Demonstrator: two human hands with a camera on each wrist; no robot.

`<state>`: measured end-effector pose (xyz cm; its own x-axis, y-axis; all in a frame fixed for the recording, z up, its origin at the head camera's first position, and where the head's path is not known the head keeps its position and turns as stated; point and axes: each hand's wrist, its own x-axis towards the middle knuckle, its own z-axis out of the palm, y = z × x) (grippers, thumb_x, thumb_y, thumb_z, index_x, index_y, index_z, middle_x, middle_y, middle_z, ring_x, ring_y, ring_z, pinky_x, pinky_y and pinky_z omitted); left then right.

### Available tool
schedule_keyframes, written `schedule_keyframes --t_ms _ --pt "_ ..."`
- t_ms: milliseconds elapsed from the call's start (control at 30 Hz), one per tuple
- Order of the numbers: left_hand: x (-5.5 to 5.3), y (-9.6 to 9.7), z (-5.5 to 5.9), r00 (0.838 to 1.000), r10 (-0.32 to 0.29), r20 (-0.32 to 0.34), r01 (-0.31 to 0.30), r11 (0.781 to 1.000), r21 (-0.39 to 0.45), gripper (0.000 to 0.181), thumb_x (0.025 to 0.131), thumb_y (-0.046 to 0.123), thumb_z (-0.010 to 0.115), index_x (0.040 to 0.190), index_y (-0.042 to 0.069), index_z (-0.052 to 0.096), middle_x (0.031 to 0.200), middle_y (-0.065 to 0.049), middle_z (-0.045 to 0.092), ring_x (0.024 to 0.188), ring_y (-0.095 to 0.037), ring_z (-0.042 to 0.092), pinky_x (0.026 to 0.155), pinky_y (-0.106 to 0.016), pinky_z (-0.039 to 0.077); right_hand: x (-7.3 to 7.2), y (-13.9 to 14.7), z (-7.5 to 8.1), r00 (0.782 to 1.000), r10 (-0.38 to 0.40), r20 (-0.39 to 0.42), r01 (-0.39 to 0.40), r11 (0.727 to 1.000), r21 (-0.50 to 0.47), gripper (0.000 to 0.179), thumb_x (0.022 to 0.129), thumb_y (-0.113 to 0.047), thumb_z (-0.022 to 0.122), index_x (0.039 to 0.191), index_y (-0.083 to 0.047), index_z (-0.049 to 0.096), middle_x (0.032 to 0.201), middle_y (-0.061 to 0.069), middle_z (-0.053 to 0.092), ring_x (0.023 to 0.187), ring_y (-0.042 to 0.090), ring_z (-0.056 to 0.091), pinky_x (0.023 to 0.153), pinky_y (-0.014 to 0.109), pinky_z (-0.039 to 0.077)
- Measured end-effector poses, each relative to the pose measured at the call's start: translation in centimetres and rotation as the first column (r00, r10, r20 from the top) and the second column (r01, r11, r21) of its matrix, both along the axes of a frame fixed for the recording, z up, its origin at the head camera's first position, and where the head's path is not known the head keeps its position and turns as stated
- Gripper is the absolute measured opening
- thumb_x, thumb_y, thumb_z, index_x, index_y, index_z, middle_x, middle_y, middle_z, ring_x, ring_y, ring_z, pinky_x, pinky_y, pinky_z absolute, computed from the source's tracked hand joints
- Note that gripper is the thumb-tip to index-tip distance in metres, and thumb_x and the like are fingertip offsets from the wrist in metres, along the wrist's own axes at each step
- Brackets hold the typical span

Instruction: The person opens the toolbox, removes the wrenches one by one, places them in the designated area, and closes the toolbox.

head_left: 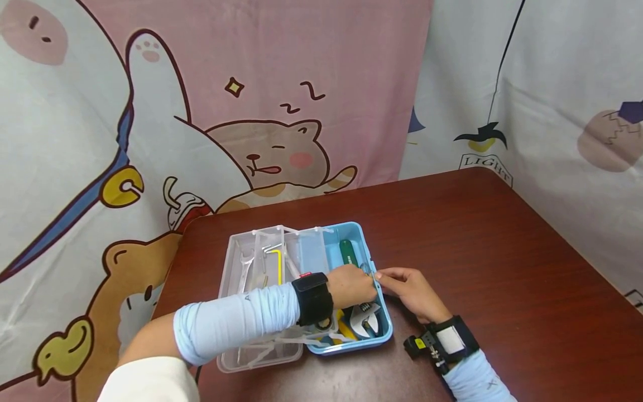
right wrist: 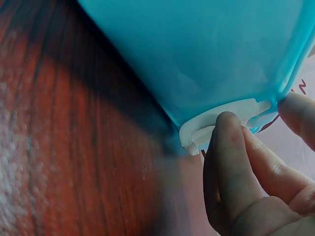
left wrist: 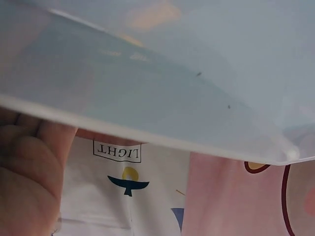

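Note:
A light blue toolbox [head_left: 351,225] stands on the table with its inside showing. Over its right side reaches my left hand [head_left: 351,286], fingertips bent down at the right rim and hidden from view. In the left wrist view, the palm [left wrist: 29,182] shows below the edge of a translucent plastic tray [left wrist: 147,98]. From outside, my right hand [head_left: 414,290] meets the same wall. The right wrist view shows its thumb at the rim and its fingers curled against a white latch [right wrist: 216,115]. A green screwdriver handle [head_left: 348,252] and an adjustable wrench [head_left: 364,319] lie inside the box.
A clear compartmented tray [head_left: 236,245] extends left of the blue box, holding a wrench [head_left: 246,268] and a yellow hex key [head_left: 279,268]. Yellow handles [head_left: 345,326] show near the box's front. The brown table [head_left: 502,268] ends at curtains printed with cartoons [head_left: 321,67].

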<state>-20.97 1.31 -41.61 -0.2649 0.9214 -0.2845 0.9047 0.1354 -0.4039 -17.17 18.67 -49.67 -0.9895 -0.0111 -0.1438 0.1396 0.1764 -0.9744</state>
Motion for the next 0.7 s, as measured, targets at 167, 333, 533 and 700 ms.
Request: schedule_keyframes --t_ms 167,333,533,700 --pt "0.40 0.23 0.04 0.999 0.016 -0.039 -0.018 0.999 -0.049 0.011 0.093 0.028 0.062 0.099 0.028 0.072 0.085 0.011 0.067 0.068 -0.006 0.056 0.065 -0.022 0.050 0.00 -0.04 0.04 1.000 -0.004 0.001 0.004 1.000 0.000 0.048 0.082 -0.047 0.070 0.109 -0.007 0.069 0.105 0.008 0.068 0.095 0.019 0.065 0.083 0.035 0.052" --pt "0.40 0.47 -0.17 0.999 0.034 -0.042 -0.037 0.997 -0.074 0.012 0.092 0.031 0.063 0.100 0.028 0.071 0.088 0.010 0.067 0.071 -0.007 0.056 0.067 -0.021 0.049 0.04 0.00 0.05 1.000 -0.003 -0.001 0.003 1.000 0.030 0.049 0.082 -0.049 0.070 0.109 -0.008 0.069 0.106 0.006 0.068 0.096 0.019 0.064 0.084 0.035 0.051" --pt "-0.01 0.60 -0.03 0.994 0.075 0.076 -0.070 0.996 -0.063 0.015 0.091 0.033 0.063 0.102 0.025 0.070 0.082 0.010 0.063 0.068 -0.008 0.053 0.066 -0.018 0.045 0.06 0.05 0.14 1.000 0.002 -0.002 -0.002 1.000 0.032 0.049 0.082 -0.050 0.069 0.110 -0.008 0.069 0.105 0.006 0.068 0.095 0.018 0.064 0.083 0.035 0.051" --pt "0.21 0.72 -0.04 0.998 0.029 0.061 -0.022 0.994 -0.111 0.018 0.090 0.034 0.064 0.106 0.026 0.070 0.087 0.011 0.065 0.071 -0.007 0.054 0.070 -0.019 0.048 0.11 0.00 0.10 1.000 -0.004 -0.004 0.004 1.000 0.029 0.047 0.082 -0.048 0.070 0.108 -0.009 0.070 0.103 0.006 0.069 0.094 0.019 0.064 0.082 0.034 0.051"
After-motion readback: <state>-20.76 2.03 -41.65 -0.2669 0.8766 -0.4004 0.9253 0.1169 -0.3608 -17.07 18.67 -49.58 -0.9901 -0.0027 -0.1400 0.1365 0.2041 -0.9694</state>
